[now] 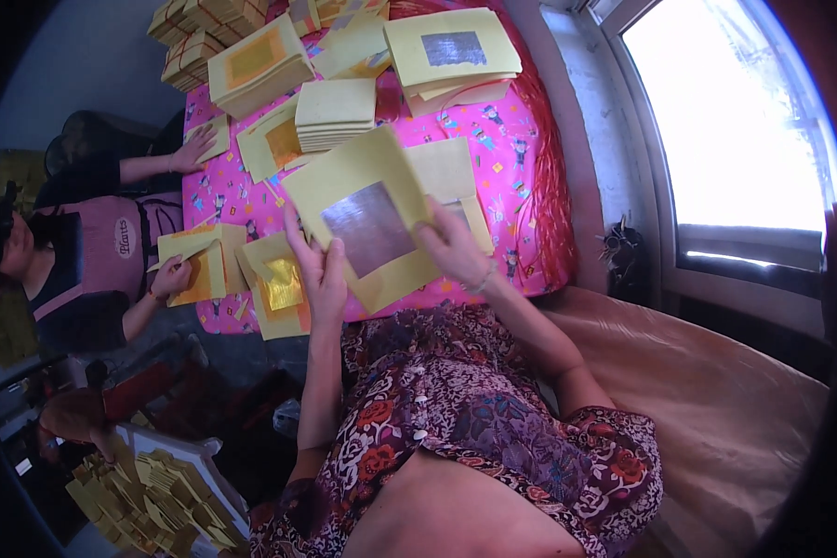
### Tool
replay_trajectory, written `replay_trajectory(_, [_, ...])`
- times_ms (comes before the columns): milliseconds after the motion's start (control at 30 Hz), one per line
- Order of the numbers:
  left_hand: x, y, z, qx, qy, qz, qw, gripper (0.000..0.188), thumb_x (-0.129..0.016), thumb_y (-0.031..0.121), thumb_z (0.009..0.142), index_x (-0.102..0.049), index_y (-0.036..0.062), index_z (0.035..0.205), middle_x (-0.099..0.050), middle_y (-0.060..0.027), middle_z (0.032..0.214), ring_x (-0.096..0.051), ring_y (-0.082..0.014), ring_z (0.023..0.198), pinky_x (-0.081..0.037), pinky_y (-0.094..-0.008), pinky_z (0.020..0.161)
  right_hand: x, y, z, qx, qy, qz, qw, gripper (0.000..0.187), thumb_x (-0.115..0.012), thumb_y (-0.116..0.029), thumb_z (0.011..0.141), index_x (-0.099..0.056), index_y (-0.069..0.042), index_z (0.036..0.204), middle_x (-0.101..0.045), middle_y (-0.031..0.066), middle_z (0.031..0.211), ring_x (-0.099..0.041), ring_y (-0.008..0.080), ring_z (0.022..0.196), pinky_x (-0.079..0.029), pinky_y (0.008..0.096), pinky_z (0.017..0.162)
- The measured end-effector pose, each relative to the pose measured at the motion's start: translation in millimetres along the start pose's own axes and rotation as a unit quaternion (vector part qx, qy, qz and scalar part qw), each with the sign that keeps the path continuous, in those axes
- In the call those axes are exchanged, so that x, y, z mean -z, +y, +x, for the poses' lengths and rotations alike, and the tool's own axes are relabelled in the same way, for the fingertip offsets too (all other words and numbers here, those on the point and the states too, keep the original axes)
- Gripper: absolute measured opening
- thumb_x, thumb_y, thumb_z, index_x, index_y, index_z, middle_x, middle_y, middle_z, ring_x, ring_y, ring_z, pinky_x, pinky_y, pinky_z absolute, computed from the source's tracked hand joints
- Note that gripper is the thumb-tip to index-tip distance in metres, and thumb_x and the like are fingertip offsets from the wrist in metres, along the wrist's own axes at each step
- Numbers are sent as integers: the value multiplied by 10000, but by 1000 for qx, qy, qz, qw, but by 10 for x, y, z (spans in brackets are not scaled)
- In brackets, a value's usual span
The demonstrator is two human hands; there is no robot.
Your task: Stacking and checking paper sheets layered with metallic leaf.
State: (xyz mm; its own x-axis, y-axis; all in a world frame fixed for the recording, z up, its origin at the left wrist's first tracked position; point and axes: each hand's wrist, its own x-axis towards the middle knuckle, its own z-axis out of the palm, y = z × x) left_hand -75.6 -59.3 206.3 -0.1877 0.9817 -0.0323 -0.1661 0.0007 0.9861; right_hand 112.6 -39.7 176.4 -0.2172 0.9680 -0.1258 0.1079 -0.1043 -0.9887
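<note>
- Silver-squared yellow sheet (363,220), held askew above the pink-covered bench (523,223).
- Left hand (323,279) and right hand (456,245): fingers pinching opposite edges.
- Pale sheets (448,160), partly hidden behind it.
- Just beyond: cream stack (337,107); farther, orange-topped stack (256,60), silver-topped stack (453,48).
- Near left wrist: gold-patched sheet (284,286).
- Leftward: co-worker's hands (170,277) at other yellow sheets.
- Along right edge: red strands (549,200).

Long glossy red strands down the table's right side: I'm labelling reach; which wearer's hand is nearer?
Right. The right hand is left of the long glossy red strands; the left hand is farther left.
</note>
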Motion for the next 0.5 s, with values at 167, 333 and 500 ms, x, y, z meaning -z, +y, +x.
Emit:
replay_trajectory(167, [-113, -139, 153, 104, -75, -21, 992, 513, -428, 126, 952, -223, 91, 1421, -504, -134, 1256, -584, -195, 1016, -502, -300, 811, 1077, -73, 134, 32, 170, -67, 983, 306, -490, -50, 861, -529, 14, 1157, -577, 31, 900, -539, 105, 802, -466, 269, 700])
replay_trajectory(333, [93, -844, 114, 159, -75, 58, 983, 452, -382, -2, 926, -325, 106, 1361, -539, -131, 1201, -602, -161, 958, -499, -257, 750, 2099, 253, 227, 42, 249, -73, 965, 320, -404, 14, 869, -513, -1, 1169, -572, 36, 1007, -524, 124, 943, -424, 250, 827])
replay_trajectory(500, [216, -1238, -47, 195, -61, 133, 970, 485, -383, -59, 861, -394, 123, 1311, -573, -127, 1146, -630, -186, 891, -493, -265, 664, 2682, 1205, 355, -43, 230, -228, 945, 324, -418, -11, 886, -516, -13, 1194, -606, 44, 1005, -546, 98, 877, -446, 228, 749])
